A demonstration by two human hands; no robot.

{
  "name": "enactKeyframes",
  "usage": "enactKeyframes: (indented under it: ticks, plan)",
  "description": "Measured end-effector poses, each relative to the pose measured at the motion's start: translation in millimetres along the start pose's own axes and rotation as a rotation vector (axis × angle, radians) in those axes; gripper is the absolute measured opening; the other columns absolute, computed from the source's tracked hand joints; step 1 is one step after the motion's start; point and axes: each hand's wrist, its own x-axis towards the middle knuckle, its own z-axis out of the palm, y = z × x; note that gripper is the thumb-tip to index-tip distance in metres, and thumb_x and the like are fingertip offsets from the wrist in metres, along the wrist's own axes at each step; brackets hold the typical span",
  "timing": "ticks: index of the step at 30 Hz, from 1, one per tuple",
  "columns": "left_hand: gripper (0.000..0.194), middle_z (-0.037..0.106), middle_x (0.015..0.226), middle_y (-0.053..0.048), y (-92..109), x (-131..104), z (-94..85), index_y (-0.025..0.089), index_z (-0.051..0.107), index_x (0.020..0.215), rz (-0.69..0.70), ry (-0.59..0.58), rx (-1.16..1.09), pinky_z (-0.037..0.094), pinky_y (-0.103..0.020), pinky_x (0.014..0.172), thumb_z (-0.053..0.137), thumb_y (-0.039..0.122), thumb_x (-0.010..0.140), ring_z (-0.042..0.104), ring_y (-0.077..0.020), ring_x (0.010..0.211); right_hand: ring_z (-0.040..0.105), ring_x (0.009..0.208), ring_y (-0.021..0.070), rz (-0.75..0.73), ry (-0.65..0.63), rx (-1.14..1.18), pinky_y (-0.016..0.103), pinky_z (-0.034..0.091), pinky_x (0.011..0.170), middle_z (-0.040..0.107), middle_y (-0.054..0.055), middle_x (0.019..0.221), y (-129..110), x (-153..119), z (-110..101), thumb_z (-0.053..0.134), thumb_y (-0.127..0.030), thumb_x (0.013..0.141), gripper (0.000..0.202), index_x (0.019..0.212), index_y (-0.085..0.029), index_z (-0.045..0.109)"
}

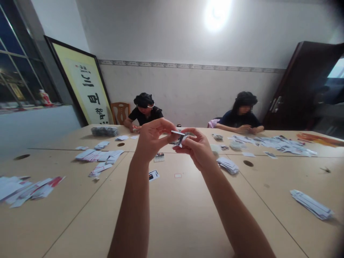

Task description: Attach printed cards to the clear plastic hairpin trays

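Observation:
Both hands are raised over the table at the centre of the view. A small white-and-black printed piece [181, 138], which looks like folded card, is held between them. My left hand [153, 138] pinches its white upper edge between thumb and fingers. On the other side my right hand [197, 146] grips the printed part, thumb on top and fingers curled underneath. Fingers hide much of the piece, so its full shape cannot be made out. Below the hands lie a black-and-white printed card [154, 175] and a small pale card with a reddish border [177, 176].
Paper strips lie in piles at left [99, 155], far left [32, 190], right of centre [228, 166] and far right [311, 204]. A clear-wrapped stack [104, 131] stands at the back left. Two people [146, 109] sit across the table [185, 222], which has round holes [248, 163].

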Motion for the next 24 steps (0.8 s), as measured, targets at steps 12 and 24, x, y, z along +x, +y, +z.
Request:
enactKeyframes:
  ticks: [12,24]
  plan:
    - [0.022,0.073,0.080,0.002,8.8,-0.8,-16.9,0.022,0.072,0.086,0.140,0.143,0.087,0.057,-0.022,0.068,0.086,0.014,0.071,0.066,-0.0095,0.069,0.068,0.057,0.0110,-0.061,-0.024,-0.315,0.027,0.061,0.061,0.065,-0.006,0.063,0.9,17.8,-26.7,0.073,-0.022,0.065,0.024,0.088,-0.019,0.072]
    - [0.034,0.068,0.083,0.002,3.0,2.2,-37.8,0.022,0.071,0.087,0.022,0.302,0.210,0.057,-0.018,0.068,0.087,0.012,0.059,0.065,-0.0089,0.073,0.069,0.076,0.0138,0.195,0.594,-0.866,0.028,0.058,0.067,0.070,0.004,0.093,-17.4,36.9,-189.3,0.066,-0.025,0.094,0.015,0.102,-0.012,0.068]
